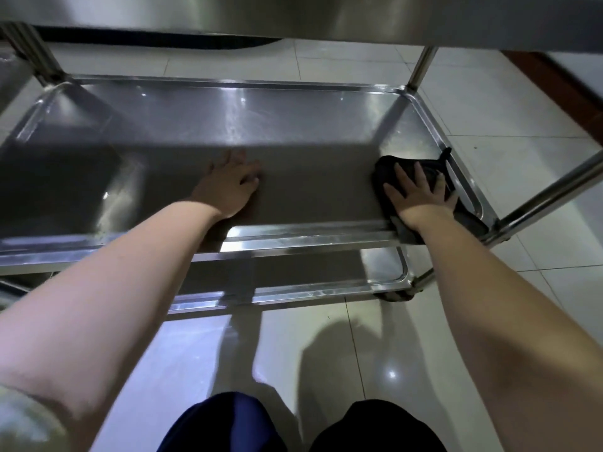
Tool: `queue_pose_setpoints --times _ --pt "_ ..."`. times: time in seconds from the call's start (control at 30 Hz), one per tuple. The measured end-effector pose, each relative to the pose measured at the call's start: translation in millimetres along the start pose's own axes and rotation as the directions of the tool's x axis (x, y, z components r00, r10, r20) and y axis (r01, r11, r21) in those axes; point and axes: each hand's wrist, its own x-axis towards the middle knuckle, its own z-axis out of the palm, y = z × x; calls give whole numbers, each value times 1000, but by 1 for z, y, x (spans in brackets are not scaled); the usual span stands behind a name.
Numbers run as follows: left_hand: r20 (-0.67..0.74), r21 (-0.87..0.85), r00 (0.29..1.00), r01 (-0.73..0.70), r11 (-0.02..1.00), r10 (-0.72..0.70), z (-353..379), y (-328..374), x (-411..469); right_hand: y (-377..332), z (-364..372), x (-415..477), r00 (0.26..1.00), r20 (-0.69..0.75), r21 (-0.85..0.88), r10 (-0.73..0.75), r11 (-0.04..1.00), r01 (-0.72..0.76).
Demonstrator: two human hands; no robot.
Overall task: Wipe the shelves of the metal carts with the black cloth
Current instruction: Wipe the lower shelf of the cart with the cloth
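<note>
Head view: right hand [421,194] presses flat on black cloth [385,172] at steel cart shelf's [195,132] right corner, left hand [230,184] braces open-palmed; cloth overhanging the front rim risks slipping off.

Glossy pale tiled floor [489,102]; reddish-brown skirting [554,73] upper right; glare spot [391,374] near.

The right hand [421,197] lies spread over the black cloth [383,172] and hides most of it; only its edges show, at the right end of the middle shelf [228,125]. Above the middle shelf, the top shelf [293,14] is cut off by the picture's upper edge. Below the middle shelf, the bottom shelf [385,269] shows only a front strip, and a caster [394,296] beneath is mostly hidden. On the middle shelf, the left hand's [228,187] fingertips blur into shadow.
</note>
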Motion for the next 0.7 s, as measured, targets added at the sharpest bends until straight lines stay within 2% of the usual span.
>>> queue_pose_setpoints --times 0.07,0.17,0.3,0.37,0.43,0.53,0.63,0.7 --pt "-15 76 1000 24 997 -23 -15 -33 -15 2 -1 0 1000 2 -1 1 1000 -1" --pt "-4 223 989 148 964 -151 -24 -86 -46 -2 -2 -3 1000 11 -4 30 1000 -29" --pt "-8 295 985 168 941 -173 -15 -97 -60 -55 6 -17 992 3 48 127 991 -127" --pt "-21 286 986 166 944 -167 -14 -94 -58 -120 18 -33 998 -23 57 50 997 -49" --pt "-33 275 986 164 947 -161 -13 -95 -59 -201 32 -62 989 -21 29 -144 989 145" --pt "-36 280 982 188 942 -185 -10 -99 -60 -287 51 -104 899 26 -11 -437 899 438" --pt "-60 263 982 189 946 -179 -9 -100 -58 -270 45 -81 863 8 -14 -505 863 505" --pt "-70 227 983 179 957 -167 -9 -102 -58 -216 35 -47 906 -61 -13 -418 908 418"
